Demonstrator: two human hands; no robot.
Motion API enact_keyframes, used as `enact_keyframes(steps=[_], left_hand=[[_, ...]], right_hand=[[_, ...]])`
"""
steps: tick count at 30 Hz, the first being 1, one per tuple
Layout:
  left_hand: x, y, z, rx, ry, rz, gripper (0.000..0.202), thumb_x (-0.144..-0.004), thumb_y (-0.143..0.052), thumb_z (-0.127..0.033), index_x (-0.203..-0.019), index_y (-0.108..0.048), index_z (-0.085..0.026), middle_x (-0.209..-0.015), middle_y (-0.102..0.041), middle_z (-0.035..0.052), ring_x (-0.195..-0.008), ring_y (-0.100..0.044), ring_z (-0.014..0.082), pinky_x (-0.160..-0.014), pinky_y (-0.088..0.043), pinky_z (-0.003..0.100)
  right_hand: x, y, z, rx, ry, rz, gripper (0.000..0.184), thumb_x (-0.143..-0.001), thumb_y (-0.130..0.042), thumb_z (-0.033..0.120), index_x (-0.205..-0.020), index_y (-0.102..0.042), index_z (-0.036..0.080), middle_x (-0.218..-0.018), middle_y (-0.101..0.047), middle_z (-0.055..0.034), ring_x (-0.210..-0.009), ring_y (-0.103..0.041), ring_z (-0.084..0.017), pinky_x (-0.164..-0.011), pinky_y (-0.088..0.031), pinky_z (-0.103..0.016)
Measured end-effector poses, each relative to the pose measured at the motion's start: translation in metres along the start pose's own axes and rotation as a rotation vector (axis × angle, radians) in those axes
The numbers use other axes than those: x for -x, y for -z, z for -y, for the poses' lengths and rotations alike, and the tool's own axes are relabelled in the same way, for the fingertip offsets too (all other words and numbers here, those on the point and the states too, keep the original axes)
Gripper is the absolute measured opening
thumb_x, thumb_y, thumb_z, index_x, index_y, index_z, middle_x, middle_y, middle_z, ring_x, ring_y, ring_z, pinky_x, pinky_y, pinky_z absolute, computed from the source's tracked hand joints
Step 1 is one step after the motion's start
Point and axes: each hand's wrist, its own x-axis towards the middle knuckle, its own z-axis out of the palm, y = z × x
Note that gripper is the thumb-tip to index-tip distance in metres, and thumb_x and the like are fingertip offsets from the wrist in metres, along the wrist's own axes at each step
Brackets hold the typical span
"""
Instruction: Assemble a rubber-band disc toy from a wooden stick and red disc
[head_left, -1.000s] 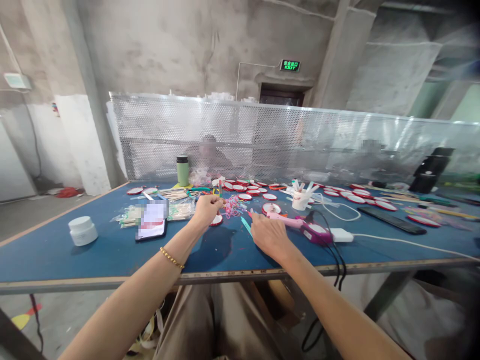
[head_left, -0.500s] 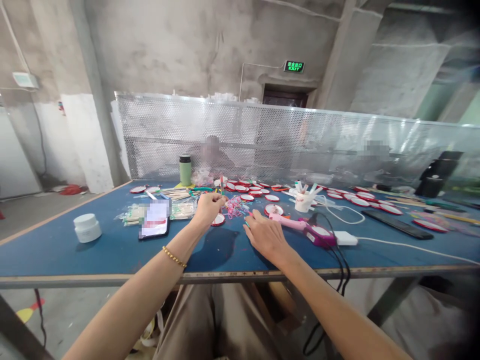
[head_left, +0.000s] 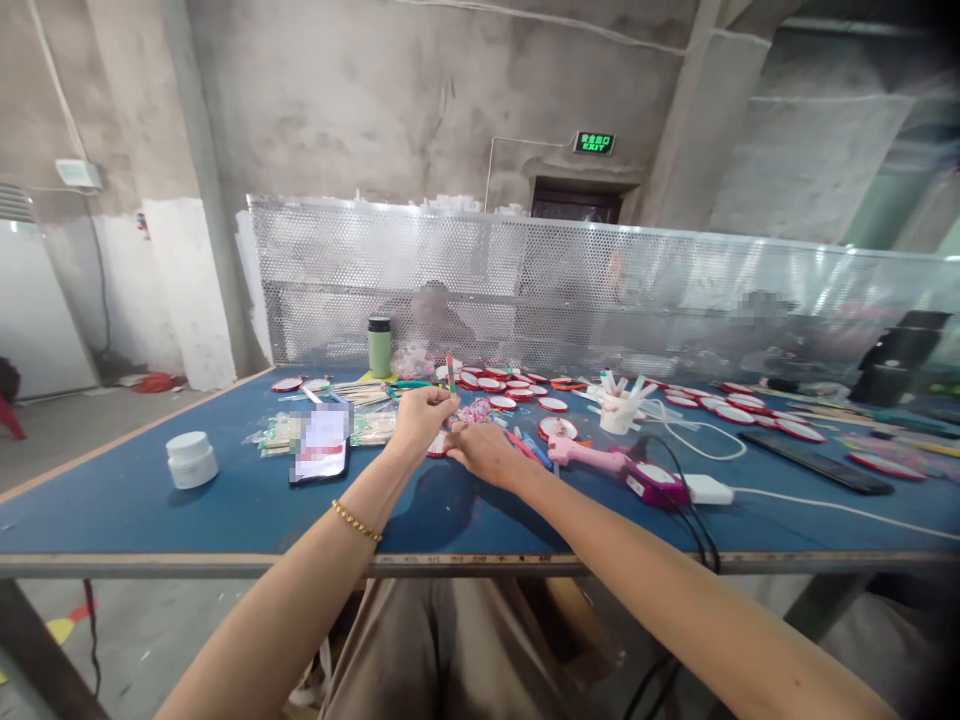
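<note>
Left hand (head_left: 421,430) has a stick (head_left: 451,374) pinched in its grip over the tabletop (head_left: 255,515), pointing pretty much straight up. Right hand (head_left: 484,454)'s close by, can't tell its grip. Cup (head_left: 618,414) holds pale strips (head_left: 613,384).

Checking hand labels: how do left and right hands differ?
Pose: the left hand pinches an upright coloured stick; the right hand sits lower in the picture, back up, its grip unclear.
Wrist: the left hand's has a gold bracelet; the right hand's is bare.
Shared: both ungloved, over the blue table.
</note>
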Motion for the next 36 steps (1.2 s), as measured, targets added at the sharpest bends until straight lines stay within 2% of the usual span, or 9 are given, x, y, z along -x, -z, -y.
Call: enact_keyframes(steps=[7,13,17,20,24,27,28,31,36], left_hand=[[0.005,0.000,-0.008,0.065,0.046,0.037,0.021,-0.069,-0.064,-0.033,-0.062,-0.063,-0.013,-0.046,-0.053,-0.0027,-0.041,-0.043,0.0073,-0.042,-0.029,0.021],[0.006,0.000,-0.009,0.082,0.042,0.018,0.020,-0.067,-0.067,-0.032,-0.063,-0.064,-0.012,-0.046,-0.053,-0.0031,-0.044,-0.043,0.0065,-0.045,-0.028,0.020],[0.006,0.000,-0.010,0.095,0.055,0.033,0.022,-0.068,-0.067,-0.032,-0.061,-0.062,-0.012,-0.045,-0.052,-0.0031,-0.043,-0.042,0.0066,-0.044,-0.028,0.020],[0.008,0.000,-0.012,0.112,0.084,0.061,0.021,-0.070,-0.066,-0.031,-0.061,-0.060,-0.012,-0.045,-0.052,-0.0027,-0.042,-0.043,0.0064,-0.044,-0.029,0.020],[0.022,-0.004,-0.016,0.152,0.143,0.135,0.022,-0.071,-0.067,-0.031,-0.063,-0.060,-0.012,-0.047,-0.054,-0.0014,-0.042,-0.044,0.0067,-0.044,-0.032,0.020],[0.043,-0.006,-0.020,0.235,0.170,0.200,0.020,-0.068,-0.070,-0.029,-0.069,-0.062,-0.011,-0.055,-0.059,0.0001,-0.049,-0.053,0.0087,-0.048,-0.039,0.020],[0.051,-0.006,-0.021,0.259,0.175,0.207,0.021,-0.067,-0.072,-0.029,-0.070,-0.062,-0.011,-0.057,-0.060,0.0005,-0.051,-0.055,0.0090,-0.049,-0.040,0.020],[0.073,-0.004,-0.023,0.224,0.201,0.255,0.025,-0.072,-0.071,-0.034,-0.070,-0.061,-0.011,-0.056,-0.060,0.0008,-0.048,-0.055,0.0093,-0.045,-0.038,0.019],[0.085,-0.003,-0.015,0.139,0.290,0.257,0.015,-0.076,-0.066,-0.024,-0.071,-0.059,-0.012,-0.060,-0.063,0.0015,-0.045,-0.056,0.0088,-0.039,-0.037,0.018]], right_hand=[[-0.026,-0.017,-0.007,-0.066,-0.017,-0.048,0.017,-0.091,-0.058,0.020,-0.104,-0.070,0.018,-0.103,-0.072,-0.0089,-0.101,-0.067,-0.020,-0.077,-0.044,-0.023],[-0.022,-0.026,-0.018,-0.142,-0.022,-0.082,0.014,-0.089,-0.062,0.020,-0.100,-0.071,0.019,-0.104,-0.073,-0.0083,-0.100,-0.067,-0.020,-0.077,-0.043,-0.024],[-0.018,-0.020,-0.021,-0.215,-0.031,-0.113,0.015,-0.086,-0.063,0.016,-0.095,-0.074,0.021,-0.099,-0.074,-0.0065,-0.097,-0.067,-0.019,-0.078,-0.043,-0.023],[-0.013,-0.006,-0.026,-0.282,-0.098,-0.182,0.017,-0.086,-0.060,0.016,-0.095,-0.074,0.019,-0.093,-0.075,-0.0062,-0.091,-0.068,-0.019,-0.076,-0.044,-0.024],[0.014,0.020,-0.029,-0.392,-0.263,-0.307,0.024,-0.092,-0.049,0.024,-0.094,-0.071,0.015,-0.083,-0.074,-0.0056,-0.075,-0.067,-0.016,-0.067,-0.045,-0.022],[0.049,0.033,-0.017,-0.524,-0.321,-0.296,0.034,-0.094,-0.042,0.032,-0.081,-0.068,0.016,-0.066,-0.070,-0.0013,-0.047,-0.058,-0.010,-0.049,-0.041,-0.020],[0.061,0.034,-0.011,-0.697,-0.339,-0.275,0.032,-0.092,-0.046,0.035,-0.080,-0.068,0.016,-0.068,-0.070,-0.0013,-0.042,-0.054,-0.009,-0.044,-0.039,-0.020],[0.090,0.032,0.012,-0.955,-0.356,-0.267,0.028,-0.089,-0.051,0.039,-0.082,-0.067,0.018,-0.073,-0.071,-0.0011,-0.039,-0.049,-0.008,-0.042,-0.038,-0.021],[0.099,0.019,0.032,-0.787,-0.337,-0.338,0.026,-0.088,-0.050,0.034,-0.073,-0.066,0.020,-0.067,-0.068,-0.0012,-0.057,-0.059,-0.014,-0.056,-0.043,-0.024]])
